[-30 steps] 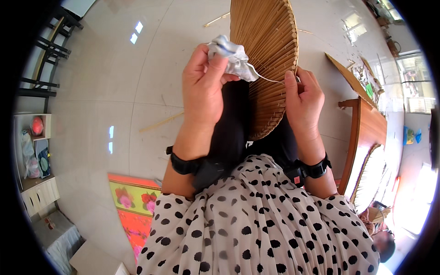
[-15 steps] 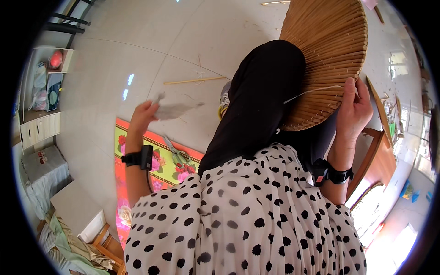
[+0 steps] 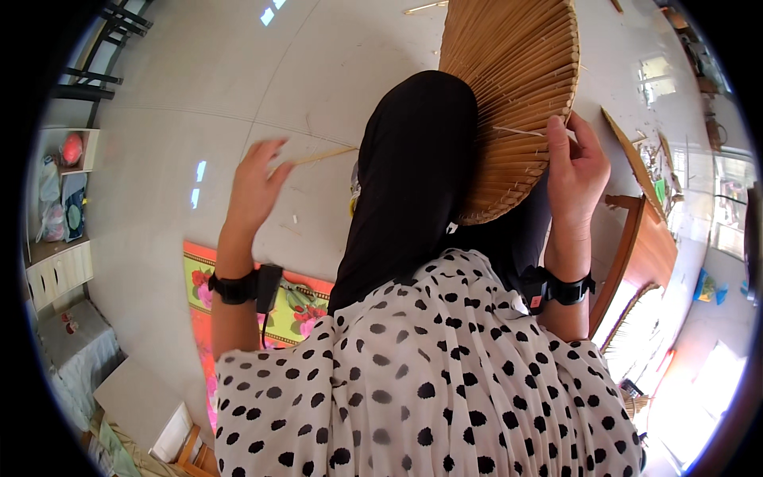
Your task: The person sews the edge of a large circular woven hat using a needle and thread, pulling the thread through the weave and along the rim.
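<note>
- Blouse (image 3: 421, 389): off-white, thin cloth with black polka dots, gathered into soft vertical folds down the front; loose sleeves (image 3: 270, 389) ending near the elbows
- Trousers (image 3: 413, 175): plain black
- Left wrist strap (image 3: 231, 289): black, with a black boxy module (image 3: 269, 288) and a thin dark cable (image 3: 264, 327)
- Right wrist strap (image 3: 571, 291): black, with a dark module (image 3: 532, 285) bearing a small reddish label (image 3: 536, 302)
- Left hand (image 3: 256, 183) and right hand (image 3: 580, 167): bare

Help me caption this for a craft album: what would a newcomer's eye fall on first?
Likely the brown fan-shaped slatted piece, right of top centre, its edge pinched by the right hand. Next, the black-spotted white top across the lower middle, then the bright floral mat at lower left.
</note>
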Available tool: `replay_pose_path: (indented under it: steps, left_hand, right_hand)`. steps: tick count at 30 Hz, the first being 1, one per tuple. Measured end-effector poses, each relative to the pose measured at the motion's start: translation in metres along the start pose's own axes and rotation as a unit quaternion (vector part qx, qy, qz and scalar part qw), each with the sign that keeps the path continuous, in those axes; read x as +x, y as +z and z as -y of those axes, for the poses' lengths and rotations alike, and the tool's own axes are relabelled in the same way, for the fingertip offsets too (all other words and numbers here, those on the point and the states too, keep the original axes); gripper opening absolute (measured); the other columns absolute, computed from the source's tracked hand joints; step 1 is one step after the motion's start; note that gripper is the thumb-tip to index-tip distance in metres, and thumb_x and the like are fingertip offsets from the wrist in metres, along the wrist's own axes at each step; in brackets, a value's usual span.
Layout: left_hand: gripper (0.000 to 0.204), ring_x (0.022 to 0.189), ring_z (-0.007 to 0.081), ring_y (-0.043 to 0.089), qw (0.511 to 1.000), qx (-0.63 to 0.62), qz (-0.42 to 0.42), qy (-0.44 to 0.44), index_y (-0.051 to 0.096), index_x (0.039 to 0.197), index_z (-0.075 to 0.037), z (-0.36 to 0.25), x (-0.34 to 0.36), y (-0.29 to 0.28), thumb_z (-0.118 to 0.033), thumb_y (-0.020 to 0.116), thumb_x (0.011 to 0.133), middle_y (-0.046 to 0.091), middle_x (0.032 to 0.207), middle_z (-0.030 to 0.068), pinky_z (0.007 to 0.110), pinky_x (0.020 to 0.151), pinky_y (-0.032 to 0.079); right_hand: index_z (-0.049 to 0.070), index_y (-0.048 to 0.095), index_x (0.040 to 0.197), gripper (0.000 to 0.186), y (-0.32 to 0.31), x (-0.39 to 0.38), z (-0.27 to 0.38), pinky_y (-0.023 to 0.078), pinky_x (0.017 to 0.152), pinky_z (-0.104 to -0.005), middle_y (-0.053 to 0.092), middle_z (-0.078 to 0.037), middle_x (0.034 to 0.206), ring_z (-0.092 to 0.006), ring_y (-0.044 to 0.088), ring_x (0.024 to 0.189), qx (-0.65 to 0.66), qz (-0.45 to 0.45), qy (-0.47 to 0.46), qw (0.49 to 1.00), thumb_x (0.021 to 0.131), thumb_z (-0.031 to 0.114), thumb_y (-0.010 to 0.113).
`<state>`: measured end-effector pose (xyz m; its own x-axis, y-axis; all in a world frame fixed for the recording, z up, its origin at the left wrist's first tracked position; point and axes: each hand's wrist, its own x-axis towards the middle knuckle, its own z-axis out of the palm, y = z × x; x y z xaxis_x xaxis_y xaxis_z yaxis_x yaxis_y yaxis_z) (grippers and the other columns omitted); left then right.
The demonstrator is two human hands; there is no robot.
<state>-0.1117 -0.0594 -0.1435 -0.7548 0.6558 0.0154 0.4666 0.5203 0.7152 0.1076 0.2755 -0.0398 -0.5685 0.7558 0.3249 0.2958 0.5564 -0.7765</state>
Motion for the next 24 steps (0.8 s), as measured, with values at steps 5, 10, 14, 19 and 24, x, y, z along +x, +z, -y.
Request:
replay_pose_path:
  steps: [5,10,14,19,24]
  left_hand:
    - [0.038,0.102,0.0196,0.063,0.949,-0.184,0.063,0.248,0.061,0.121,-0.003,-0.16,0.063,0.052,0.003,0.069,0.084,0.06,0.118,0.0117,0.029,0.077,0.056]
    - [0.025,0.074,0.0226,0.067,0.938,-0.225,0.035,0.262,0.063,0.105,0.0,-0.213,0.068,0.107,0.001,0.073,0.082,0.06,0.092,0.01,0.031,0.064,0.053]
    - [0.016,0.071,0.0171,0.066,0.931,-0.264,0.038,0.248,0.06,0.099,0.001,-0.22,0.067,0.117,0.001,0.07,0.085,0.06,0.086,0.0079,0.029,0.062,0.051]
    - [0.006,0.067,0.0114,0.063,0.893,-0.403,0.186,0.072,0.056,0.095,0.002,-0.232,0.071,0.091,-0.001,0.062,0.093,0.062,0.081,0.0061,0.027,0.06,0.05]
    - [0.005,0.065,0.0219,0.065,0.955,-0.122,0.045,0.266,0.058,0.094,-0.001,-0.231,0.075,0.079,0.0,0.06,0.09,0.063,0.076,0.0099,0.031,0.06,0.052]
  right_hand:
    - [-0.005,0.067,0.115,0.037,0.004,-0.005,0.005,0.051,0.064,-0.0241,0.069,-0.008,0.093,-0.0108,0.065,0.071,0.022,0.009,0.01,1.0,0.091,0.022,0.073]
    - [-0.005,0.067,0.114,0.033,0.001,-0.007,0.005,0.053,0.064,-0.0249,0.068,-0.009,0.093,-0.0125,0.067,0.072,0.051,0.002,0.007,0.999,0.09,0.017,0.073]
    - [-0.005,0.066,0.115,0.033,-0.001,-0.008,0.009,0.053,0.065,-0.0256,0.067,-0.01,0.095,-0.0133,0.067,0.072,0.079,0.01,0.009,0.997,0.089,0.015,0.074]
    - [-0.004,0.065,0.117,0.041,-0.001,-0.014,0.004,0.053,0.061,-0.0236,0.064,-0.011,0.108,-0.0112,0.066,0.071,0.145,0.027,0.012,0.989,0.082,0.012,0.079]
    - [0.0,0.067,0.115,0.047,0.006,-0.023,0.002,0.054,0.058,-0.0253,0.062,-0.013,0.111,-0.0132,0.063,0.07,0.12,0.032,-0.007,0.992,0.071,0.01,0.083]
